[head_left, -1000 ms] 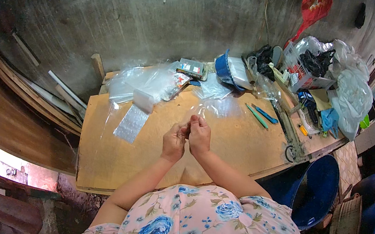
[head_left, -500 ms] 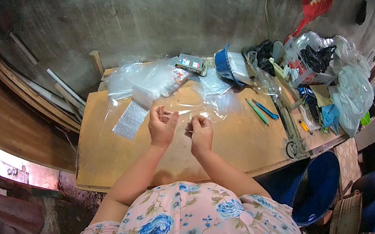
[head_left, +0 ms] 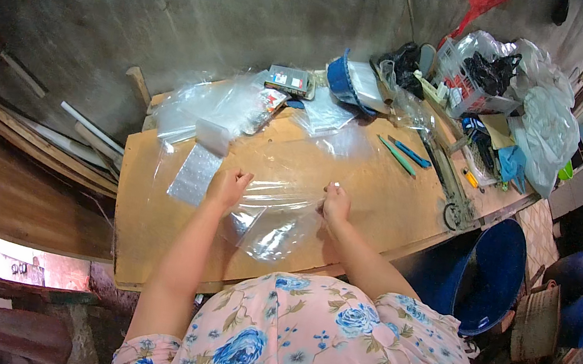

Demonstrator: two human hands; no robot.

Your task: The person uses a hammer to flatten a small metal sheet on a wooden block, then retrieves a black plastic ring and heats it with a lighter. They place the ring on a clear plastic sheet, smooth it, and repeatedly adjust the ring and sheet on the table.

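Note:
A sheet of clear plastic film (head_left: pixel 277 222) is stretched between my two hands above the wooden table (head_left: pixel 368 225). My left hand (head_left: pixel 230 186) is closed on its left edge, and my right hand (head_left: pixel 335 202) pinches the right edge. Shiny folds run across the film, and its lower part hangs toward me. Beside my left hand lies a flat, dotted silvery plastic piece (head_left: pixel 195 173). Behind it is a heap of clear plastic bags (head_left: pixel 200 107). Whether the film is a single sheet or a bag I cannot tell.
At the back stand a small box (head_left: pixel 289 79) and a tilted blue basket (head_left: pixel 346 80). A green pen-shaped tool (head_left: pixel 397 156) and a blue one (head_left: pixel 409 152) lie to the right, near a long metal bar (head_left: pixel 441 175). A blue barrel (head_left: pixel 493 279) stands beside the table's right edge.
My hands have moved apart, the left one leftward and the right one rightward. The clear film is now spread between them and hangs nearer to me. The view has shifted slightly.

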